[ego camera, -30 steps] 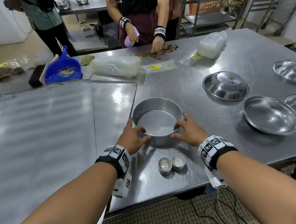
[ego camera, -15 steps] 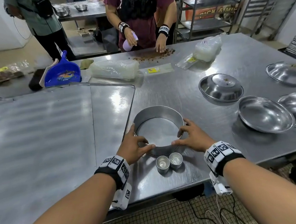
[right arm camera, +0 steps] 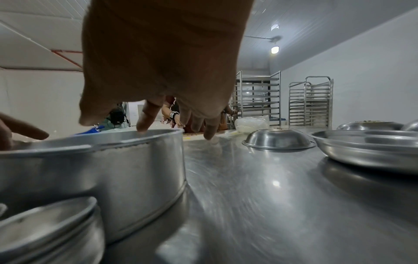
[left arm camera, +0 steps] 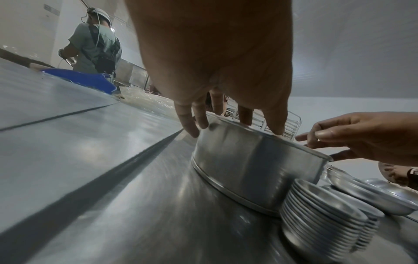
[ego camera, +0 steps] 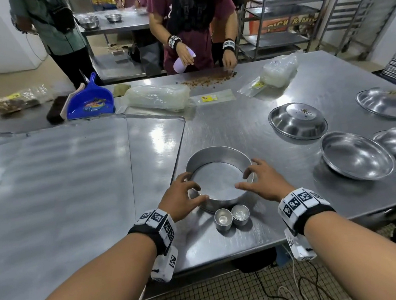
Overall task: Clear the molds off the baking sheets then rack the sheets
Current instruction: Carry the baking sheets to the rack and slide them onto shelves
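A round metal cake mold (ego camera: 219, 181) stands on the steel table, just right of the baking sheets (ego camera: 62, 187). My left hand (ego camera: 191, 189) rests its fingertips on the mold's left rim, and my right hand (ego camera: 250, 178) touches the right rim with spread fingers. Neither hand is closed around the wall. In the left wrist view the fingertips (left arm camera: 245, 121) sit on top of the mold (left arm camera: 255, 160). The right wrist view has one fingertip (right arm camera: 142, 126) on the mold's rim (right arm camera: 113, 169). Two small stacks of tart molds (ego camera: 231, 216) stand against its near side.
Several steel bowls (ego camera: 297, 121) (ego camera: 357, 156) (ego camera: 386, 102) lie to the right. A blue dustpan (ego camera: 89, 99), plastic bags (ego camera: 158, 96) and crumbs are at the far side, where a person (ego camera: 192, 29) works. Tray racks (ego camera: 287, 8) stand behind. The table's front edge is close.
The cake mold slid toward me until it met the two small stacks. Both hands loosened from holding its sides to fingertips on the rim.
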The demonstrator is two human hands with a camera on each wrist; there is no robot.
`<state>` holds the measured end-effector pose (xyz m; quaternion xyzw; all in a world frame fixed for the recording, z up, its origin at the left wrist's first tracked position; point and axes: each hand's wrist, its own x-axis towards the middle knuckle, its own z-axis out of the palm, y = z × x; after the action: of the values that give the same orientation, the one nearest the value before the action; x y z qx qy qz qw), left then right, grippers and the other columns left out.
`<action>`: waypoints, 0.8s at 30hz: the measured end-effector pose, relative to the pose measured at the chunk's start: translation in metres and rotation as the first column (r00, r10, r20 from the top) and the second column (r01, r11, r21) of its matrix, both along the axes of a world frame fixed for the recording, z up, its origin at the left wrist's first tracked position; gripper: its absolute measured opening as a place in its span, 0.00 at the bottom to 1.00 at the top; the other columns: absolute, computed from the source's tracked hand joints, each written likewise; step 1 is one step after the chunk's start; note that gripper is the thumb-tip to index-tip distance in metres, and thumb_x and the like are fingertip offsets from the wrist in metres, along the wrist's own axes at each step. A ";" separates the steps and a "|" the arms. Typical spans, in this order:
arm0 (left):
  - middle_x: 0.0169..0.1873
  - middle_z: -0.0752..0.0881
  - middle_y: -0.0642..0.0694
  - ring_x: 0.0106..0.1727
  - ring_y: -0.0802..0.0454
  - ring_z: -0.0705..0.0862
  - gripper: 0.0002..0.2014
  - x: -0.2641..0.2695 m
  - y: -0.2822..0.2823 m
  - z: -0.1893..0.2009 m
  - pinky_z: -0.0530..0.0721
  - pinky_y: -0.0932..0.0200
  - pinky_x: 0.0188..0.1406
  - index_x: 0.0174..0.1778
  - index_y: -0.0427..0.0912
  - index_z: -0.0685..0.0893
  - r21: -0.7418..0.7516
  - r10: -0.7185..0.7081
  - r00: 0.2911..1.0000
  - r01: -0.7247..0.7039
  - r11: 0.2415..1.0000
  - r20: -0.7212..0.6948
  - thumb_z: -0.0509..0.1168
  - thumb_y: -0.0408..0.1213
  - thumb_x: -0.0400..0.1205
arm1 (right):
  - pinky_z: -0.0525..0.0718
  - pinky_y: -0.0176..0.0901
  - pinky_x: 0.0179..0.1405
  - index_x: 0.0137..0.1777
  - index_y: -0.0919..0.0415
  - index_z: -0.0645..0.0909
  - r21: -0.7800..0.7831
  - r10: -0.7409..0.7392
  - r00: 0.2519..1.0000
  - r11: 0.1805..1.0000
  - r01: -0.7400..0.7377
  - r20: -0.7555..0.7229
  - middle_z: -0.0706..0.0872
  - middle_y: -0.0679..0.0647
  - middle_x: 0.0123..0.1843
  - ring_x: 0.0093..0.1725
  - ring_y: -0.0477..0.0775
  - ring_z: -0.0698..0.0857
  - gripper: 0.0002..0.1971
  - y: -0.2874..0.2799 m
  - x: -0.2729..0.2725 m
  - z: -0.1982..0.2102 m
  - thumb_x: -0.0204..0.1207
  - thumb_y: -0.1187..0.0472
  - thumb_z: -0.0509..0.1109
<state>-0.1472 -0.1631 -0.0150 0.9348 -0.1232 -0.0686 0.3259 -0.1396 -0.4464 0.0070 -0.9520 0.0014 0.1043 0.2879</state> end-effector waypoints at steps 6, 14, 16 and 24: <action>0.65 0.83 0.48 0.67 0.51 0.81 0.17 0.008 0.058 0.020 0.73 0.62 0.62 0.54 0.44 0.90 0.023 0.100 0.993 -0.102 0.995 0.063 0.71 0.55 0.81 | 0.81 0.50 0.61 0.44 0.48 0.82 0.062 -0.036 0.973 0.998 0.022 0.230 0.86 0.49 0.56 0.60 0.54 0.83 0.13 0.071 0.026 0.023 0.73 0.40 0.75; 0.62 0.88 0.48 0.61 0.49 0.85 0.20 0.006 0.216 0.026 0.83 0.51 0.62 0.63 0.46 0.86 0.100 0.358 0.934 -0.356 0.929 -0.003 0.69 0.55 0.81 | 0.78 0.42 0.46 0.46 0.49 0.82 0.146 0.087 0.977 0.982 -0.117 0.192 0.86 0.46 0.47 0.49 0.50 0.85 0.13 0.234 0.037 0.024 0.77 0.41 0.72; 0.64 0.87 0.46 0.63 0.48 0.85 0.22 0.002 0.262 0.023 0.82 0.52 0.64 0.66 0.45 0.85 0.119 0.411 0.912 -0.406 0.906 -0.019 0.70 0.55 0.81 | 0.78 0.42 0.47 0.50 0.50 0.83 0.146 0.092 0.985 0.983 -0.114 0.149 0.88 0.47 0.51 0.52 0.50 0.85 0.14 0.272 0.039 0.014 0.77 0.40 0.71; 0.76 0.72 0.39 0.77 0.35 0.68 0.32 -0.005 0.437 0.000 0.75 0.39 0.72 0.77 0.51 0.74 0.319 0.670 0.739 -0.620 0.717 -0.071 0.71 0.55 0.77 | 0.79 0.50 0.66 0.75 0.58 0.74 0.095 -0.029 0.992 0.995 0.040 -0.121 0.81 0.58 0.72 0.69 0.59 0.81 0.30 0.379 0.042 -0.027 0.77 0.43 0.72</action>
<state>-0.1523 0.2736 -0.0153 0.9439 0.2525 -0.0513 0.2064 -0.0971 -0.0675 -0.0203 -0.9287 0.0301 0.1562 0.3349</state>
